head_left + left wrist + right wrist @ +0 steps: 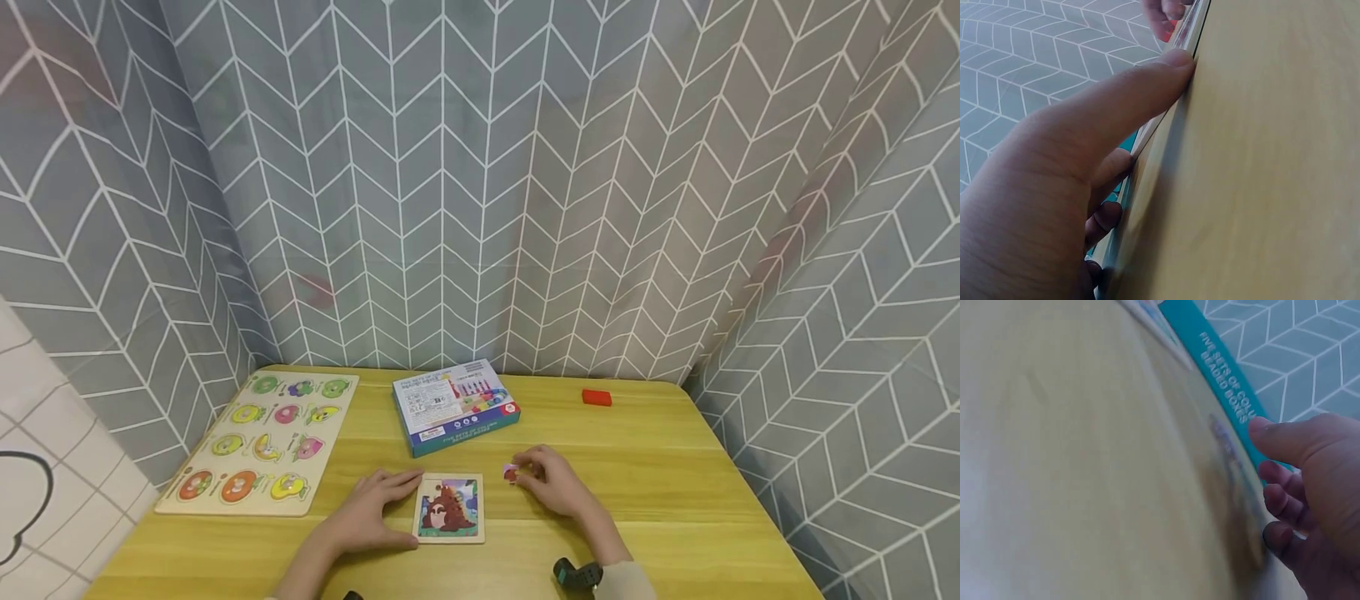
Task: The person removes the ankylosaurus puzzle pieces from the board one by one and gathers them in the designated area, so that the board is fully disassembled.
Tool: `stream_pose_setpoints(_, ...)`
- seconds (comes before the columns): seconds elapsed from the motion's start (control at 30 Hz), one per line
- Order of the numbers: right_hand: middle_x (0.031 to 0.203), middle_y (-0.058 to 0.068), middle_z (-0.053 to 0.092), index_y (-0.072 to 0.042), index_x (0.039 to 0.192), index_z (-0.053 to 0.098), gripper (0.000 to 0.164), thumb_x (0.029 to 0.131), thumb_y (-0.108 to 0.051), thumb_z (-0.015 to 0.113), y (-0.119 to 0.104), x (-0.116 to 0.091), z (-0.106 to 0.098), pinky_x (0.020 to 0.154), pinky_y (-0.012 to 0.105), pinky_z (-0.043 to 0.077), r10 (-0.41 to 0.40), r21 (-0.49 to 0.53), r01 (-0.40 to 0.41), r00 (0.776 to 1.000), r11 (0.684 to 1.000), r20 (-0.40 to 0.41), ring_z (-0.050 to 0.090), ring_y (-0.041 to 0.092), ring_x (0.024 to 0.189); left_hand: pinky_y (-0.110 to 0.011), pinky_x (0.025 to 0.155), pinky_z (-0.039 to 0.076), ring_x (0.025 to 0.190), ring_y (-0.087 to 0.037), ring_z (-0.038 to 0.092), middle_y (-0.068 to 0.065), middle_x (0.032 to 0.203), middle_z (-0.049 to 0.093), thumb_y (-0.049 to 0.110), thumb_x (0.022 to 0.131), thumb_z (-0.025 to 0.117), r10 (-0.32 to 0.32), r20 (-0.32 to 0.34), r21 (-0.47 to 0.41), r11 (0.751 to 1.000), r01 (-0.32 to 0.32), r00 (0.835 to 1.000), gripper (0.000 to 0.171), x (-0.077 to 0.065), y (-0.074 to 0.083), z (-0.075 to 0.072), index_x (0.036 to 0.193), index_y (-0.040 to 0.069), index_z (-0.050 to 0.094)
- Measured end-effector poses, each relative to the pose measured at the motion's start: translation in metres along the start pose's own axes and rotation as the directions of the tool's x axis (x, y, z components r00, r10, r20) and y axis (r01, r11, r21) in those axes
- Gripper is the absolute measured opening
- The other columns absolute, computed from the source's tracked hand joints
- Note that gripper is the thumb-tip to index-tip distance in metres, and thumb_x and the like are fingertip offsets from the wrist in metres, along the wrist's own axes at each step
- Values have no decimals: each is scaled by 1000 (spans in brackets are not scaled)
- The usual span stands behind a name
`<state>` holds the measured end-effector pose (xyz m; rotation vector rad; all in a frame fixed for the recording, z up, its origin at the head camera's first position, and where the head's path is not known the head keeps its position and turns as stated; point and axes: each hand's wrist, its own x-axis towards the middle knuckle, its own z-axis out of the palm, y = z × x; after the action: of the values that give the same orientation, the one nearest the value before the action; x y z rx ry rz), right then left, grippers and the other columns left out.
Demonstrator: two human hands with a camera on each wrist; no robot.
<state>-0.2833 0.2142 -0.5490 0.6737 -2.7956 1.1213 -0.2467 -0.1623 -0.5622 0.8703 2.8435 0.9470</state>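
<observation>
A small square jigsaw puzzle [448, 510] in a pale wooden frame lies on the table, showing a brown dinosaur-like animal. Along its left side, my left hand [372, 512] touches the frame with spread fingers, thumb by the near corner. In the left wrist view the thumb [1147, 84] lies straight against the board's edge. To the right is a loose puzzle piece [511, 472], red and purple. My right hand [555, 482] is just beside it, thumb and index finger apart. In the right wrist view, blurred, the fingertips look separate from the piece [1225, 440].
Behind the puzzle lies a teal-edged box [457, 406] labelled as beaded boxes. A wooden fruit puzzle board [255, 446] covers the table's left part. A red block [597, 397] sits at the back right. Patterned curtains [480, 183] hang behind the wooden table [675, 500].
</observation>
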Motion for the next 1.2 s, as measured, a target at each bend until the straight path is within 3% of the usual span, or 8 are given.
stream_pose_setpoints(0.2, 116, 5, 68, -4, 130, 72, 30, 103, -18, 71, -25, 9, 0, 82, 27, 51, 1, 39, -1, 1000, 999, 12, 57, 14, 93, -48, 103, 39, 120, -13, 47, 7, 161, 52, 69, 75, 85, -9, 11, -5, 1000, 9, 1000, 99, 0, 0, 0, 157, 21, 55)
stream_pose_setpoints(0.37, 114, 5, 69, -2, 128, 73, 26, 104, -12, 68, -53, 22, 20, 76, 23, 48, -103, 67, 97, 991, 993, 86, 54, 12, 90, -46, 102, 40, 118, -12, 47, 7, 161, 52, 69, 76, 85, 0, 10, 8, 1000, 0, 1000, 98, 0, -1, 0, 156, 22, 56)
stream_pose_setpoints(0.63, 113, 5, 72, -6, 124, 76, 26, 104, -21, 70, -87, 38, 46, 79, 22, 51, -161, 57, 153, 972, 987, 173, 56, 6, 89, -44, 100, 41, 118, -11, 49, 8, 159, 54, 73, 76, 82, 21, -9, 27, 999, -21, 1000, 98, 0, -3, 2, 156, 23, 57)
stream_pose_setpoints(0.87, 104, -4, 66, -10, 117, 79, 17, 102, -15, 71, -87, 39, 59, 82, 22, 49, -152, -5, 157, 962, 988, 225, 52, 2, 88, -46, 101, 41, 119, -11, 48, 9, 160, 53, 72, 77, 82, 20, -5, 15, 1000, -20, 1000, 97, 1, -1, 2, 156, 24, 56)
stream_pose_setpoints(1.2, 109, -6, 65, -17, 121, 78, 19, 104, -18, 70, -79, 33, 69, 89, 26, 51, -153, -44, 167, 962, 985, 227, 54, 3, 94, -52, 105, 40, 122, -13, 49, 8, 161, 52, 69, 77, 84, 8, -2, 0, 1000, -8, 1000, 96, -1, 3, -1, 156, 22, 56)
